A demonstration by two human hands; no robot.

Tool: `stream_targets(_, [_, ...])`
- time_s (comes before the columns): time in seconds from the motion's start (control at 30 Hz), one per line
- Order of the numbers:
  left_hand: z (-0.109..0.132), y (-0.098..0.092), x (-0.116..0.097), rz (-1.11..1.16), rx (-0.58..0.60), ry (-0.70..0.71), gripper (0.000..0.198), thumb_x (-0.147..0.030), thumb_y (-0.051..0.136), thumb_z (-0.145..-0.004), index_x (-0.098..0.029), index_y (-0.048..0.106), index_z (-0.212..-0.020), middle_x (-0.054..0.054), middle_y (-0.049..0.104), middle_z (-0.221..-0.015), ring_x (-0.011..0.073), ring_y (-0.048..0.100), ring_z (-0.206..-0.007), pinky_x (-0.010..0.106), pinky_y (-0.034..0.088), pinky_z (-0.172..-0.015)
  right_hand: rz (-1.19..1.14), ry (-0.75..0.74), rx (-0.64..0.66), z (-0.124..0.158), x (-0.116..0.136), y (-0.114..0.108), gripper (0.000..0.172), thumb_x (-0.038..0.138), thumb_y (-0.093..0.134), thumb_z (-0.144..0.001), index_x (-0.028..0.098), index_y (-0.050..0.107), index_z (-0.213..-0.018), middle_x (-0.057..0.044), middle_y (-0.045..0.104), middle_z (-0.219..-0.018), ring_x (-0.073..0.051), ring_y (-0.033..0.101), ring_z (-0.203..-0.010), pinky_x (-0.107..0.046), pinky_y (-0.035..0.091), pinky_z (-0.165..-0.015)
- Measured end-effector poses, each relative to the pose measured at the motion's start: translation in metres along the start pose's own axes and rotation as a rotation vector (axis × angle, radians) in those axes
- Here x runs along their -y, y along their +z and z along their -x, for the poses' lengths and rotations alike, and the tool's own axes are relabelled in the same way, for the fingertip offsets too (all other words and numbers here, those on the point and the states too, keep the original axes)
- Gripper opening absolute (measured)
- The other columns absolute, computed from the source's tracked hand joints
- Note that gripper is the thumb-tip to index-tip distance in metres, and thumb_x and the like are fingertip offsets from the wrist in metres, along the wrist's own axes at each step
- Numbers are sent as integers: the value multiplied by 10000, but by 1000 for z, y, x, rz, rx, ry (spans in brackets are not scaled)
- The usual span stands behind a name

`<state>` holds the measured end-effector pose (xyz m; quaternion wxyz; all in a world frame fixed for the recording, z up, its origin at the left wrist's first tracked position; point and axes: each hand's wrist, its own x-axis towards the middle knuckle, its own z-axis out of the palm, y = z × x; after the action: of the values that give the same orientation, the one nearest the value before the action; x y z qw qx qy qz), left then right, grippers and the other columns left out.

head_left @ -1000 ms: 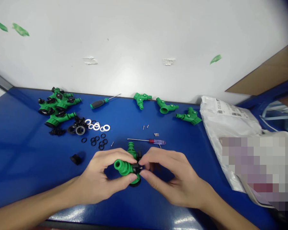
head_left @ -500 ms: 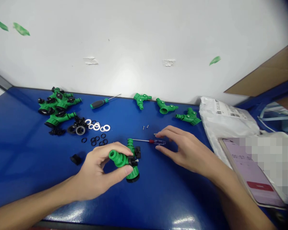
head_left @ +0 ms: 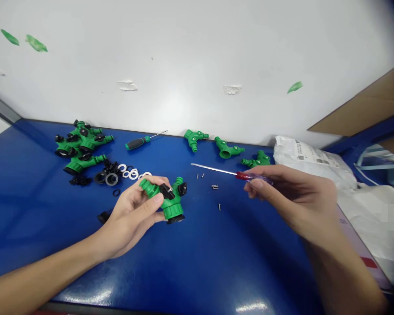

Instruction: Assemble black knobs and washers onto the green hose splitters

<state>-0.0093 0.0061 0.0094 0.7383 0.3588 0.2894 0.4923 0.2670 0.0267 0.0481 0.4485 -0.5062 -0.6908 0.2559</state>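
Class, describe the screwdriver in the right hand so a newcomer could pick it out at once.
On the blue table, find the person's right hand. It pinches a slim screwdriver with a red and clear handle, unlike the thicker black-and-green screwdriver lying near the wall.

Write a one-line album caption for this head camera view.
Left hand grips a green plastic hose splitter while the right hand holds a slim red-handled screwdriver above a blue workbench.

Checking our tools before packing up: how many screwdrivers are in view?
2: a red-and-clear-handled screwdriver in the right hand, and a black-and-green-handled screwdriver lying toward the far side of the blue workbench. Others could be hidden.
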Motion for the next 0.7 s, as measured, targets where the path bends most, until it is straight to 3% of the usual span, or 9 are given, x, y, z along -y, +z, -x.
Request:
stream_targets(0.13, [-1, 2, 1, 49, -30, -26, 84, -232, 674, -901, -256, 705, -975, 33, 594, -1157, 183, 581, -1070, 338, 614, -821, -32, -108, 38, 6, 13, 1, 203, 80, 726, -792, 254, 750, -895, 14, 771, -782, -112, 704, -629, -201, 584, -569])
stream_targets(0.23, [-2, 0, 1, 5, -39, -15, 115, -254, 700, -886, -274, 719, -998, 24, 629, -1177, 163, 598, -1065, 283, 593, -849, -17, -225, 70, 8, 17, 0, 314, 22, 706, -798, 283, 745, -968, 12, 782, -828, -139, 727, -684, -241, 615, -618])
stream_targets(0.4, [-1, -3, 3, -163, -11, -2, 144, -318, 703, -882, -288, 722, -1021, 26, 645, -1148, 158, 596, -1004, 246, 571, -785, 75, -237, 0, 11, 17, -2, 305, 51, 717, -813, 309, 737, -975, 25, 777, -836, -129, 711, -647, -232, 604, -578])
stream_targets(0.7, [1, -3, 5, -359, -23, 57, 125, -321, 679, -904, -281, 712, -1018, 15, 638, -1084, 147, 555, -982, 225, 474, -788, 102, -323, 65, 11, 20, -2, 386, 87, 703, -821, 376, 713, -1076, 78, 775, -830, -138, 721, -657, -243, 609, -566])
